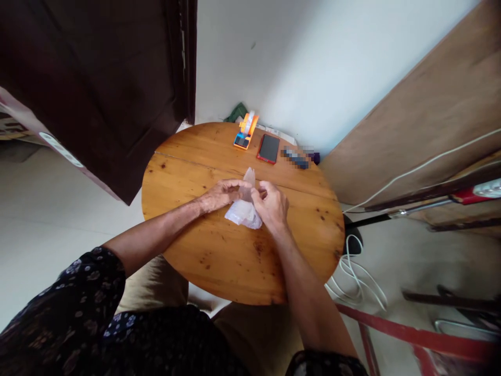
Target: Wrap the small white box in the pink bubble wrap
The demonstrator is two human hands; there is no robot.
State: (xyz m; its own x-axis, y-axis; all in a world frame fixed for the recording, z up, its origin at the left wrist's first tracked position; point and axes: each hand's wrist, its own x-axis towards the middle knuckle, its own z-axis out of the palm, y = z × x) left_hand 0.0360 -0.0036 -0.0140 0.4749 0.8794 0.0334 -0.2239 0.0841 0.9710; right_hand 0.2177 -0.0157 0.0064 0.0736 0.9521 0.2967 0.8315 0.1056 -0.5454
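Both my hands meet over the middle of a round wooden table (219, 250). My left hand (219, 194) and my right hand (272, 204) each pinch the top of a small clear plastic bag (245, 211). The bag's lower part rests on the tabletop, and its upper edge sticks up between my fingers. I cannot make out what is inside it.
At the table's far edge lie an orange and blue gadget (245, 133), a red-cased phone (269, 149) and a dark blurred object (296, 157). A dark door (97, 89) stands at the left, a wooden board (422, 120) leans at the right, and a white cable (356, 277) lies coiled on the floor.
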